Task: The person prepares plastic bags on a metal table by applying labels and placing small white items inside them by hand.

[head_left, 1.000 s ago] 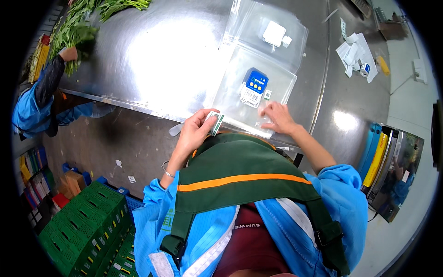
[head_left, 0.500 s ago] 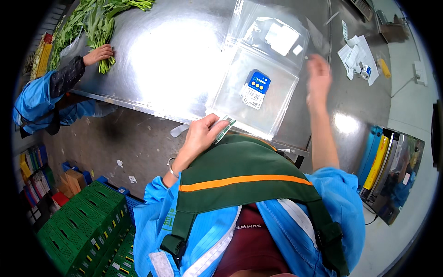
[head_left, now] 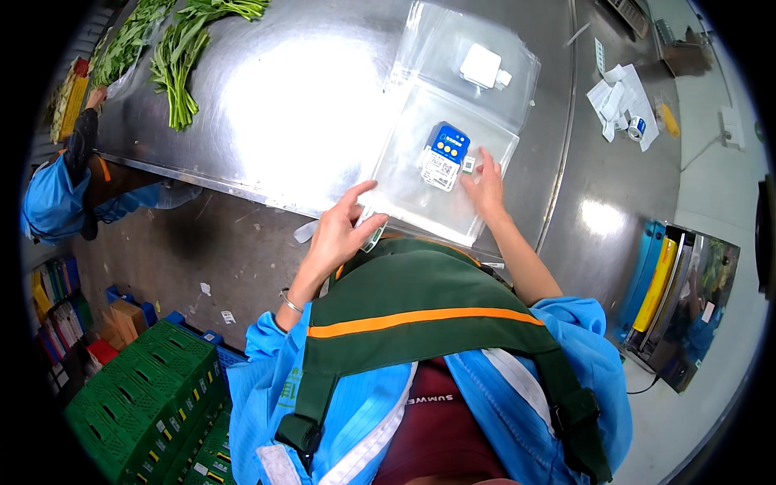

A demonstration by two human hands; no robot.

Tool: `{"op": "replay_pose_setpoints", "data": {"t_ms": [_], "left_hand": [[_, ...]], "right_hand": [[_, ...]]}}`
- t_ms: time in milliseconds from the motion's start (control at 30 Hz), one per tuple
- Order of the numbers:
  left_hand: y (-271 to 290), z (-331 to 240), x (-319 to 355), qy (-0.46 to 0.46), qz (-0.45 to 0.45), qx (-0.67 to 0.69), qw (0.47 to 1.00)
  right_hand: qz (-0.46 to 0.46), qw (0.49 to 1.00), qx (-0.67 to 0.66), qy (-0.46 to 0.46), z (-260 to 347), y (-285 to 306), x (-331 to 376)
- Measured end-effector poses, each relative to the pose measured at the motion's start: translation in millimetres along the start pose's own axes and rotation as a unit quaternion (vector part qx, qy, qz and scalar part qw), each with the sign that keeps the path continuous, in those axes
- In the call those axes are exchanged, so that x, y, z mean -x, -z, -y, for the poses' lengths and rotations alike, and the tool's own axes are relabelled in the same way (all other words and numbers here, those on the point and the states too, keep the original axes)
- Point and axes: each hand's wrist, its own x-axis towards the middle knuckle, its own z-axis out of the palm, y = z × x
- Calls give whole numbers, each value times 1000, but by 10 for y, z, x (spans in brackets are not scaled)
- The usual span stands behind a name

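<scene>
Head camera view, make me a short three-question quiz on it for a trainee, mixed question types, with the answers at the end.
1. What does the person's left hand hold? a) a pen b) a green-and-white label strip c) a roll of tape
2. True or false: the blue-and-white tag lies to the left of the person's right hand.
3. What lies bunched on the steel table, at the picture's upper left?

Key: 1 b, the label strip; 2 true; 3 leafy greens.
</scene>
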Motion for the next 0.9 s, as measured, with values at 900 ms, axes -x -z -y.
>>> {"op": "replay_pose_setpoints", "data": {"t_ms": [900], "left_hand": [[-126, 44, -7, -86, 57, -91, 990]], "right_hand": [[121, 909, -378, -124, 942, 259, 370]]}}
